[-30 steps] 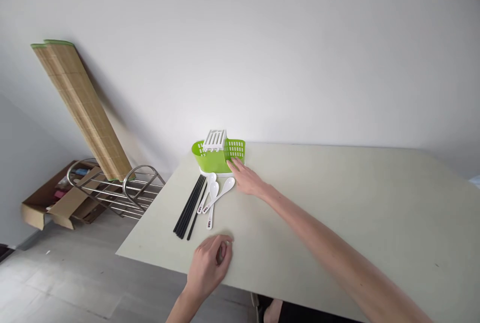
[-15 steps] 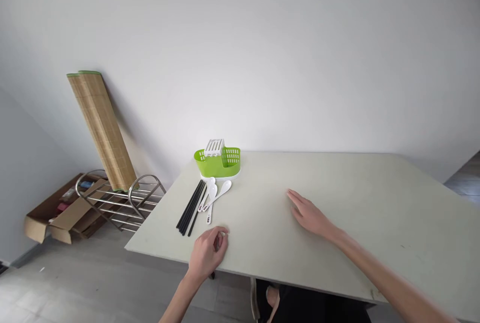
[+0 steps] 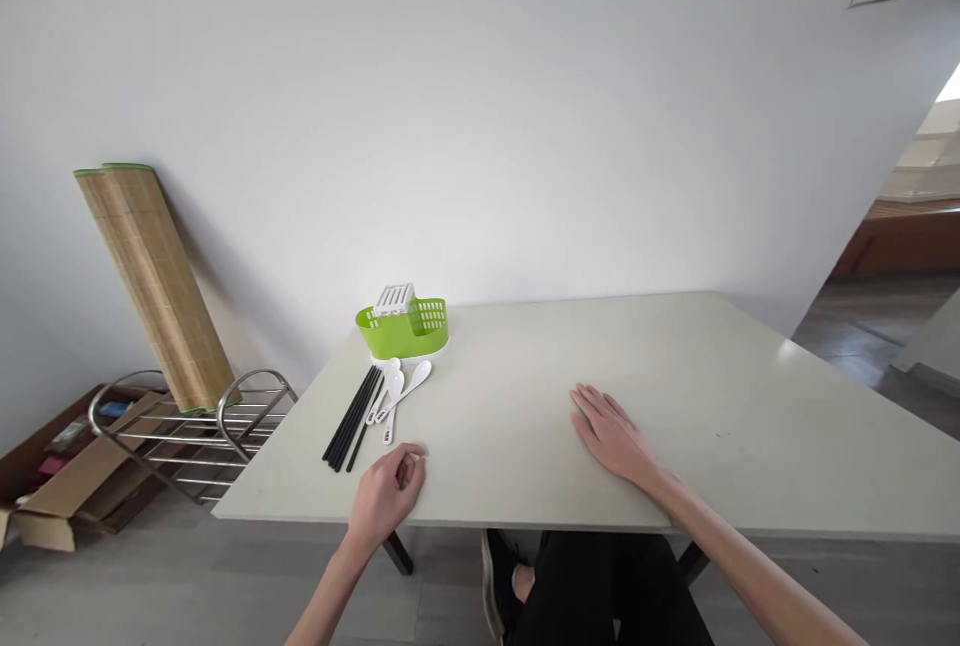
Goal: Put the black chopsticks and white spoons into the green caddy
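Observation:
My left hand [image 3: 389, 492] rests on the near edge of the table, its fingers curled in and nothing visible in them. Just beyond it lie several white spoons [image 3: 396, 384], crossed over one another. Left of the spoons is a bundle of black chopsticks [image 3: 352, 418]. Behind them, close to the wall, stands a green basket [image 3: 400, 338] with slotted sides and a white base. A white slatted piece [image 3: 394, 299] sits on its top. My right hand [image 3: 611, 434] lies palm down on the tabletop to the right, fingers stretched out, holding nothing.
The pale table [image 3: 525, 406] reaches to the white wall. Left of it stand a metal rack [image 3: 202, 441], a rolled bamboo mat [image 3: 154, 286] leaning on the wall, and an open cardboard box [image 3: 75, 486]. Below the near edge are my legs [image 3: 607, 586].
The view has turned to the right, so the table things appear farther left. My right hand has flattened, with its fingers more spread. My left hand stays curled; the spoons, chopsticks and basket have not moved.

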{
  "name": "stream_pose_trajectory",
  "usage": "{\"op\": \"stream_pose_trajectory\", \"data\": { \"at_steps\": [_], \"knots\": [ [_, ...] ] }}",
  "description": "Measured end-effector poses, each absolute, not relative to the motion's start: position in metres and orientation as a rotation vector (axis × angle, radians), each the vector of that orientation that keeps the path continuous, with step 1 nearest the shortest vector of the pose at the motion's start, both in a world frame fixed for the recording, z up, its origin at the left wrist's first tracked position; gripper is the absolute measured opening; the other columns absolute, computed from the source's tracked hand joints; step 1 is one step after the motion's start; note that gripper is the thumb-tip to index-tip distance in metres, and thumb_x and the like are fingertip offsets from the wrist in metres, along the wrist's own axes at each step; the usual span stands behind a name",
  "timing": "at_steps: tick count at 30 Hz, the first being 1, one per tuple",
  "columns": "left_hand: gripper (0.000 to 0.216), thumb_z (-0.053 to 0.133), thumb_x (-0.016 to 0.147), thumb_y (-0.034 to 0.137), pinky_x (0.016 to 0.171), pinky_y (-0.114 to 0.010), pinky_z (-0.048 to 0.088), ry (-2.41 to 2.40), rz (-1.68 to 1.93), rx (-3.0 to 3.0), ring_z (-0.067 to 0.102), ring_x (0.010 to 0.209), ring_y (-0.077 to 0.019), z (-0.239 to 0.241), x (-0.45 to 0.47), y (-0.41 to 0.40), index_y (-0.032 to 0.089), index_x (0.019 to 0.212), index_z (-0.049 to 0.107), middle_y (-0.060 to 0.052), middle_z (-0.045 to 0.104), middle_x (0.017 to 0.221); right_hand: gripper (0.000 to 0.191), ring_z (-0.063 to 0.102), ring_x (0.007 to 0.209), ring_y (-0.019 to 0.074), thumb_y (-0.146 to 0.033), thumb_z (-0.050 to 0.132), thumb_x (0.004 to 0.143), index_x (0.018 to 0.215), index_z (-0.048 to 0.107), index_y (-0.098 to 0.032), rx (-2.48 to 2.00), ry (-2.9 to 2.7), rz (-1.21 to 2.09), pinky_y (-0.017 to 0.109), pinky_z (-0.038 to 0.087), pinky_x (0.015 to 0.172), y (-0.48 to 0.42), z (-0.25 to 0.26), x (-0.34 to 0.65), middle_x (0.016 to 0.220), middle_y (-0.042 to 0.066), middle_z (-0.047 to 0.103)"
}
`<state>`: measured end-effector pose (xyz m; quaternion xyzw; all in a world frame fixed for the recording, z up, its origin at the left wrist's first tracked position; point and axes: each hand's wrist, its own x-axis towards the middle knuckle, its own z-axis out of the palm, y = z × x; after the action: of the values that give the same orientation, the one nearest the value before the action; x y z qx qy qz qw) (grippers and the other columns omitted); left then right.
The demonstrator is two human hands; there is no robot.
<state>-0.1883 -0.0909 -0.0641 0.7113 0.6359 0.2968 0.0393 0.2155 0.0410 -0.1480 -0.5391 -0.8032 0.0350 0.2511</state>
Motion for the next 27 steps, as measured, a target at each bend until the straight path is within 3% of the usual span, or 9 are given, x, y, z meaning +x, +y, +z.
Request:
{"op": "stream_pose_trajectory", "data": {
  "at_steps": [12, 27],
  "knots": [
    [0.029, 0.048, 0.1, 0.044, 0.061, -0.026, 0.041, 1.921, 0.884, 2.154, 0.057, 0.061, -0.0162, -0.067, -0.188, -0.092, 0.023, 0.104, 0.067, 0.003, 0.056, 0.066, 0.066, 0.025, 0.162, 0.0231, -0.05, 0.021, 0.11, 0.164, 0.042, -0.018, -1.61, -2.299, 0.192, 0.046, 0.021, 0.134, 0.027, -0.14, 0.223, 0.173, 0.003, 0.031],
    [0.025, 0.05, 0.098, 0.04, 0.061, -0.026, 0.041, 1.929, 0.895, 2.183, 0.057, 0.061, -0.0159, -0.066, -0.186, -0.092, 0.023, 0.101, 0.067, 0.004, 0.055, 0.065, 0.064, 0.026, 0.162, 0.0227, -0.05, 0.022, 0.11, 0.163, 0.044, -0.021, -1.605, -2.26, 0.181, 0.046, 0.021, 0.134, 0.024, -0.145, 0.226, 0.172, 0.002, 0.034]
  ]
}}
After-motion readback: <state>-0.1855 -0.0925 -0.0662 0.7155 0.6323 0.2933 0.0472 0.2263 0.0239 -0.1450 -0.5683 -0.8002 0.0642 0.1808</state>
